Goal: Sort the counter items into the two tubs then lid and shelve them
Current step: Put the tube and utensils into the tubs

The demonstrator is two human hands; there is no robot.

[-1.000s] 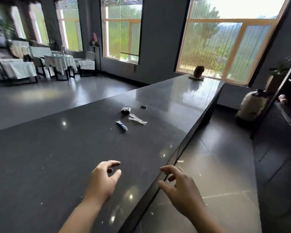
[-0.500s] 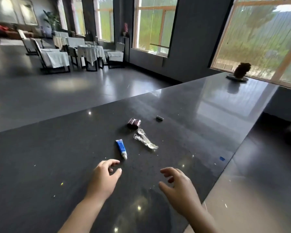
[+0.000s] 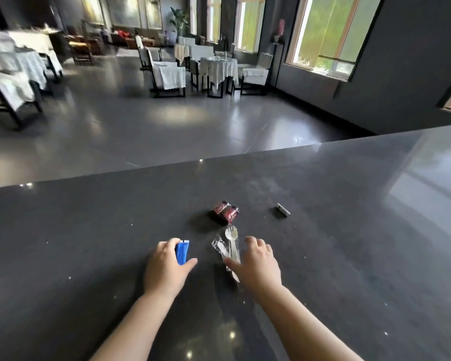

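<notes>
Counter items lie loose on the dark desk [image 3: 89, 230], no tubs in view: sorting has barely begun. The left hand [image 3: 164, 269] grips a blue tube [image 3: 182, 252]; the right hand [image 3: 258, 264], fingers spread, reaches a wrapped spoon [image 3: 229, 243]. Batteries [image 3: 224, 212] wait beyond.

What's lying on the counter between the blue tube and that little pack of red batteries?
In the head view, nothing: only bare dark counter separates the blue tube, held in the left hand, from the red batteries.
</notes>
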